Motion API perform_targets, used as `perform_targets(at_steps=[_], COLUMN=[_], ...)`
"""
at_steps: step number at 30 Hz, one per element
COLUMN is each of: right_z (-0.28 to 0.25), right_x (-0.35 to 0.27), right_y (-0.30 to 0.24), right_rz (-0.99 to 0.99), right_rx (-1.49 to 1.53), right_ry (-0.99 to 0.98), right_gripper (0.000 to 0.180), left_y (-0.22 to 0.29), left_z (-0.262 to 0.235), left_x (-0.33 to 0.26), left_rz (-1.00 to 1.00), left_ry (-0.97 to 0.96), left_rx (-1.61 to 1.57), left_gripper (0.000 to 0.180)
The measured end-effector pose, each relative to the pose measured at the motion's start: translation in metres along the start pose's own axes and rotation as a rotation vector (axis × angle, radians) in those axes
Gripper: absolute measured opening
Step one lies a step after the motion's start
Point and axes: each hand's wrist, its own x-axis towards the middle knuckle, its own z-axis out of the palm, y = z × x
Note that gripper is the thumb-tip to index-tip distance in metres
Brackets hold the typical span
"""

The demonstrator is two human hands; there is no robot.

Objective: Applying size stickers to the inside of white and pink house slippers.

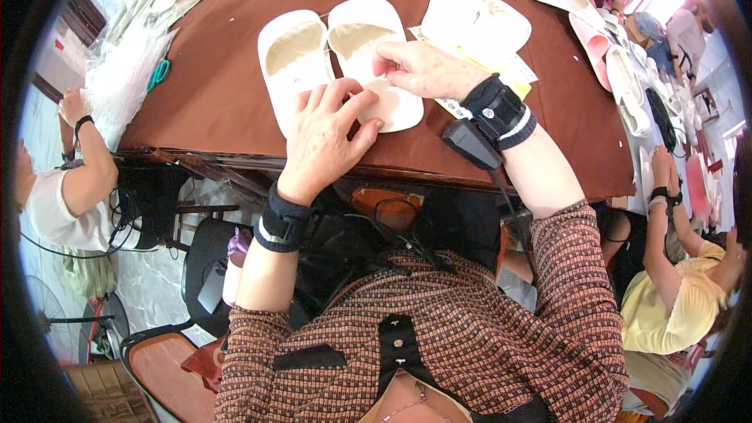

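Note:
A pair of white slide sandals lies side by side on the brown-covered table, the left slide [278,94] and the right slide [405,116], toes pointing away from me. My left hand [325,131] rests over the heel area of the pair, fingers slightly bent and thumb apart. Above the right slide's footbed, my right hand [423,69] has its thumb and fingertips pinched together; whatever they hold, if anything, is hidden. Under my right wrist lies a yellow and white sheet of stickers [513,72], partly covered. Both wrists wear black bands.
Another white pair of slides [454,12] sits to the right on the brown tablecloth [211,86]. Teal-handled scissors [159,75] and clear plastic bags [125,70] lie at left. A box-shaped device [471,143] with a cable hangs at my right wrist. Other people work on both sides.

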Motion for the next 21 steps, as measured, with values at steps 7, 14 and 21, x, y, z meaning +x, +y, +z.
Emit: perform_targets(at_steps=[7,14,21], right_z=[-0.003,-0.010,-0.021], right_x=[0.001,0.002,-0.002], right_y=[-0.003,0.001,-0.004], right_rz=[0.087,0.121,0.073], right_rx=[0.079,0.202,0.220], right_ry=[0.013,0.018,-0.091], right_gripper=[0.016,0.019,0.016], left_y=[-0.001,0.001,0.001], left_z=[-0.001,-0.004,-0.005], left_x=[-0.002,-0.002,-0.003], left_rz=[-0.010,-0.045,-0.047], left_ry=[0.005,-0.062,-0.066], left_rx=[-0.010,-0.014,-0.015], left_gripper=[0.028,0.029,0.029])
